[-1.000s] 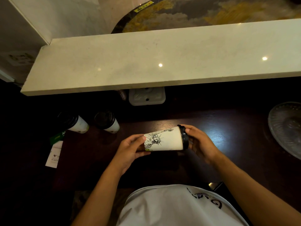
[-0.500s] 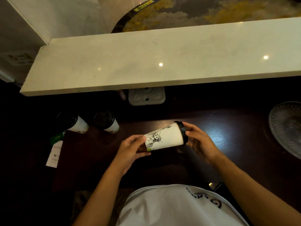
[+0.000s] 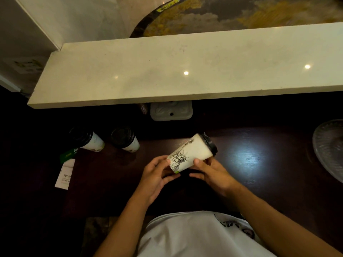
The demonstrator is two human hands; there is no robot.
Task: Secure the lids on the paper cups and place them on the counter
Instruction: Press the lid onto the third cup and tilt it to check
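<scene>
Cup: paper cup point(image 3: 189, 154), black lid point(image 3: 210, 144) on, tilted above the desk point(image 3: 259, 164)
Left hand point(image 3: 157, 175): grasping the cup's base
Right hand point(image 3: 211, 173): thumb and fingers grasping its lower side
Lidded cups point(image 3: 89, 139) point(image 3: 126, 140): left of it, on the desk

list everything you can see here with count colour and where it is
held paper cup: 1, white with a statue drawing, tilted above the dark table, black lid on its far end
lidded cups: 2, white with black lids, standing on the table at left
dark table: 1, dark brown wood, under the hands
counter: 1, pale cream stone, raised behind the table
glass dish: 1, clear, right edge
paper slip: 1, white, far left
green card: 1, beside the slip
wall socket: 1, grey-white, under the counter
left hand: grips the cup's base
right hand: holds the cup's lower side
</scene>
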